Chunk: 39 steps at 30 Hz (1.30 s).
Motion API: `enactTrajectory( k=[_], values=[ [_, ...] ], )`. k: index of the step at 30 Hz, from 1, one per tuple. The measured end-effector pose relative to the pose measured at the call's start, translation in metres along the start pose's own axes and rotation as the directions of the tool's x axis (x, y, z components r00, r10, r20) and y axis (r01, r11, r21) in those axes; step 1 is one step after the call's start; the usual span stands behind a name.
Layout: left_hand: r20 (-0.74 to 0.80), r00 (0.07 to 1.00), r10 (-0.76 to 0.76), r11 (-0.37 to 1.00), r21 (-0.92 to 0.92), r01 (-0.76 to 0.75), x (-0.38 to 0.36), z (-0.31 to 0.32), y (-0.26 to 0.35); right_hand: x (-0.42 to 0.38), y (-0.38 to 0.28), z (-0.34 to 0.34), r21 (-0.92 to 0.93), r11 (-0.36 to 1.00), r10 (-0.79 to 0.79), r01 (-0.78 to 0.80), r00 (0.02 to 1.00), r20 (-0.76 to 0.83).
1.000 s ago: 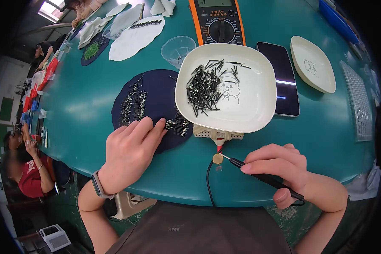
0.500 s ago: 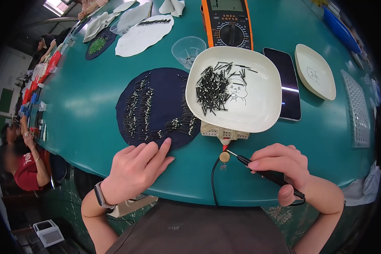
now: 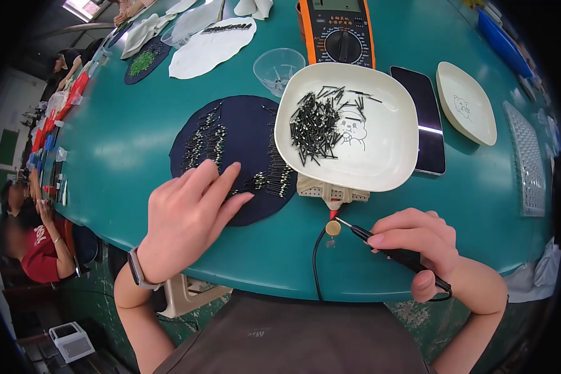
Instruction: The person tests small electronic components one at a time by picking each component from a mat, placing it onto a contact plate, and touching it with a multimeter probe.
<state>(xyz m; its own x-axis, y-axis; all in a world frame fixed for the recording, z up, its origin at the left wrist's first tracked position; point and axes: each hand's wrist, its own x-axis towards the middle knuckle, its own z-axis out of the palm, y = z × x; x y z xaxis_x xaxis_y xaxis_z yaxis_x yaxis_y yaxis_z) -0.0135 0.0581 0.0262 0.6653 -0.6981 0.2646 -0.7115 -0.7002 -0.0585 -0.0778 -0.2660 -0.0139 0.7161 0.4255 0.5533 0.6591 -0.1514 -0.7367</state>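
Note:
My left hand (image 3: 187,215) hovers over the lower left of a round dark blue pad (image 3: 243,124). Its thumb and index finger are stretched apart with nothing between them. On the pad lie rows of small black pieces with pale, shiny ends (image 3: 215,146), some hidden behind the fingers. My right hand (image 3: 424,240) grips a black test probe (image 3: 360,233) like a pen. The probe's metal tip points at a red tip (image 3: 334,214) just above a round brass-coloured disc (image 3: 333,228). More black pieces (image 3: 315,128) are heaped in a cream dish (image 3: 386,156).
An orange multimeter (image 3: 343,47) stands behind the dish. A phone (image 3: 427,118) and a second cream dish (image 3: 464,103) lie at right. Further back are a clear plastic cup (image 3: 279,70) and a white cloth (image 3: 199,56). Another person in red (image 3: 40,252) sits at far left.
My left hand has moved up and left over the pad, its fingers now covering part of the lower rows. The right hand and probe have barely moved.

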Motion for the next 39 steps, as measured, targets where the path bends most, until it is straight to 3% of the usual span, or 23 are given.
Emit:
enactTrajectory(
  k=[6, 24, 33, 39],
  values=[
    [0.005, 0.996, 0.093, 0.995, 0.033, -0.094, 0.012, 0.011, 0.0, -0.002, 0.001, 0.0, 0.016, 1.0, 0.004, -0.004, 1.0, 0.004],
    [0.019, 1.0, 0.024, 0.993, 0.114, -0.026, 0.009, 0.013, 0.014, -0.004, 0.003, -0.001, -0.019, 1.0, -0.004, 0.005, 1.0, 0.021],
    [0.038, 0.997, 0.072, 0.968, 0.238, -0.079, 0.01, 0.018, 0.008, -0.004, 0.005, 0.0, -0.014, 1.0, -0.018, 0.019, 1.0, 0.023],
    [-0.032, 0.996, 0.08, 0.987, 0.142, -0.075, 0.021, 0.021, -0.005, -0.004, 0.005, 0.0, 0.0, 1.0, -0.006, 0.006, 1.0, 0.027]
  ],
)
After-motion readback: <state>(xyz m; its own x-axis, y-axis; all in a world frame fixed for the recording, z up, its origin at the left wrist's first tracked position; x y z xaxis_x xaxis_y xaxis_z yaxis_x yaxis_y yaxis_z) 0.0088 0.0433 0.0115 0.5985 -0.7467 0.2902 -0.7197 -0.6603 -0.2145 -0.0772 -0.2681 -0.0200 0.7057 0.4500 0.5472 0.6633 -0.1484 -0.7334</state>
